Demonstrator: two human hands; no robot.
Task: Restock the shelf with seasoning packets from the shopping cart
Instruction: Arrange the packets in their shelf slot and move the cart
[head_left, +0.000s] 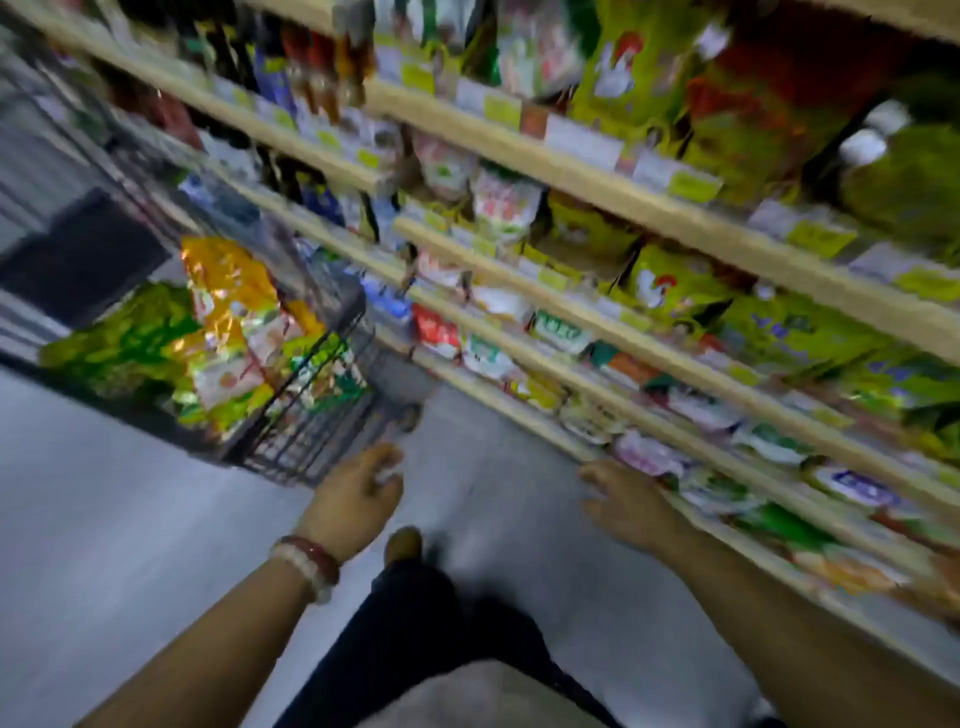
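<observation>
The picture is blurred by motion. A dark wire shopping cart (311, 415) stands on the left, heaped with green, orange and white seasoning packets (228, 332). My left hand (358, 493), with bead bracelets at the wrist, hangs just below the cart's near corner with loosely curled fingers and holds nothing. My right hand (628, 501) is stretched out low beside the bottom shelf (571, 447), fingers relaxed and empty. The shelf unit (597, 187) runs along the right, filled with packets.
Several wooden shelf boards with price tags carry yellow-green chicken-print bags (670, 291), bottles (322, 78) and flat packets. Grey floor (130, 519) lies between cart and shelves. My dark trouser leg and a shoe (402, 545) show below the hands.
</observation>
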